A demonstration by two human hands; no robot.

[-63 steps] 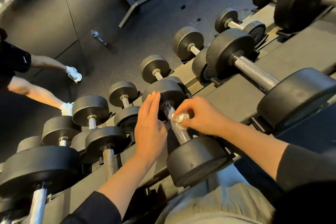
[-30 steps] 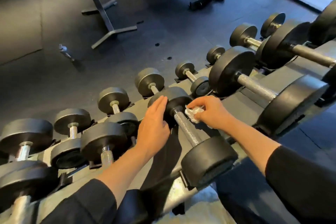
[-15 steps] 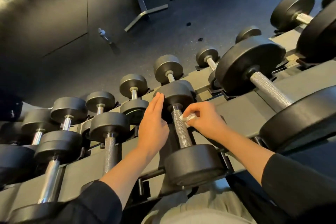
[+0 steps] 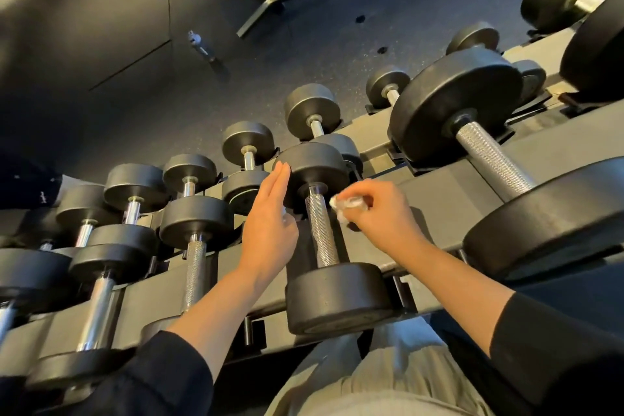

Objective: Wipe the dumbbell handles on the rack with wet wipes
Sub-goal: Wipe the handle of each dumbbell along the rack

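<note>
A black dumbbell lies on the grey rack [image 4: 439,192] in front of me, its knurled steel handle [image 4: 320,230] bare between the two heads. My right hand [image 4: 381,216] pinches a crumpled white wet wipe [image 4: 344,208] just to the right of the handle's far end, close to it. My left hand [image 4: 270,223] stands edge-on with straight fingers beside the dumbbell's far head [image 4: 314,165], fingertips at its left side.
A larger dumbbell [image 4: 489,159] lies to the right on the rack. Several smaller dumbbells [image 4: 196,246] fill the left and the lower tier. A metal stand foot [image 4: 270,3] and a small object [image 4: 202,47] lie on the dark floor. A person's leg [image 4: 27,179] shows at the left edge.
My right hand has lifted the wipe off the handle and drawn slightly to the right. The left hand stays by the far head. The camera has shifted.
</note>
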